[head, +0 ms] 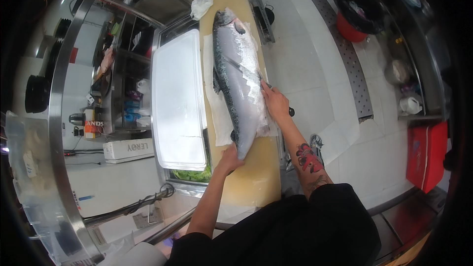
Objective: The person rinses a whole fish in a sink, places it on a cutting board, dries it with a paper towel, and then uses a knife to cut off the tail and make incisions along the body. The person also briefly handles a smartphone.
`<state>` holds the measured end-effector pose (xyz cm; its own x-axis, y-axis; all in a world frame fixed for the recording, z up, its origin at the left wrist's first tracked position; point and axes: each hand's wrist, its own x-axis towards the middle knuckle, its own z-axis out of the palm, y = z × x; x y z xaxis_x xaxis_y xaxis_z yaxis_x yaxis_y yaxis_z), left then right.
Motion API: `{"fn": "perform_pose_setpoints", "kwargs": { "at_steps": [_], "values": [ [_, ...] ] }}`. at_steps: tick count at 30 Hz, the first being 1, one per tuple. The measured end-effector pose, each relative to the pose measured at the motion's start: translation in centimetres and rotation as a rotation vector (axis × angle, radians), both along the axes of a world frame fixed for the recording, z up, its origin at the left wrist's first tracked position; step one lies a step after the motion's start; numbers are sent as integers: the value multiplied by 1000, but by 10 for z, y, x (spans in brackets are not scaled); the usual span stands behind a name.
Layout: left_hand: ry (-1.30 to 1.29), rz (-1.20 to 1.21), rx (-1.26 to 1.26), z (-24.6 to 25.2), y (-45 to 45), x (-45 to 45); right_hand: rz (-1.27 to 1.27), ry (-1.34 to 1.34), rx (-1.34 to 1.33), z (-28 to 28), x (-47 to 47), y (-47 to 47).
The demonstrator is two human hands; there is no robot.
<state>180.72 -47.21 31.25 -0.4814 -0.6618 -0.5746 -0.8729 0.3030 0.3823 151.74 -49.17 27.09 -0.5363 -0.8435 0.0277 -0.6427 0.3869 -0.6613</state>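
A whole salmon (240, 77) lies on its side on white paper or cloth (218, 118), head at the far end and tail toward me. Beneath is a long yellowish cutting board (255, 177). My left hand (230, 160) grips the fish at its tail, and the tail fin is mostly hidden by it. In my right hand (275, 101) is a knife (236, 64), its dark handle end showing past the wrist. The narrow blade slants across the fish's silvery flank; whether it touches the skin I cannot tell.
Left of the board, a white lid (179, 99) covers most of a steel-framed well, with green leaves (190, 173) at its near end. A crumpled white bag (201, 7) sits by the board's far corner. Across the floor stand a red bin (351, 27) and a red box (426, 155).
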Motion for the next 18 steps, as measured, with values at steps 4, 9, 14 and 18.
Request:
{"fn": "perform_pose_setpoints", "kwargs": {
  "at_steps": [4, 9, 14, 18],
  "values": [
    [-4, -15, -43, -1, 0, 1, -20, -80, 110, -4, -2, 28],
    [-24, -34, -30, -4, -1, 1, -32, -38, 93, -2, -2, 12],
    [22, -27, -44, -5, 0, 3, -48, 9, 33, -5, 0, 8],
    [-34, -29, -32, -6, 0, 4, -43, -59, 127, -8, -3, 29]
  ]
}}
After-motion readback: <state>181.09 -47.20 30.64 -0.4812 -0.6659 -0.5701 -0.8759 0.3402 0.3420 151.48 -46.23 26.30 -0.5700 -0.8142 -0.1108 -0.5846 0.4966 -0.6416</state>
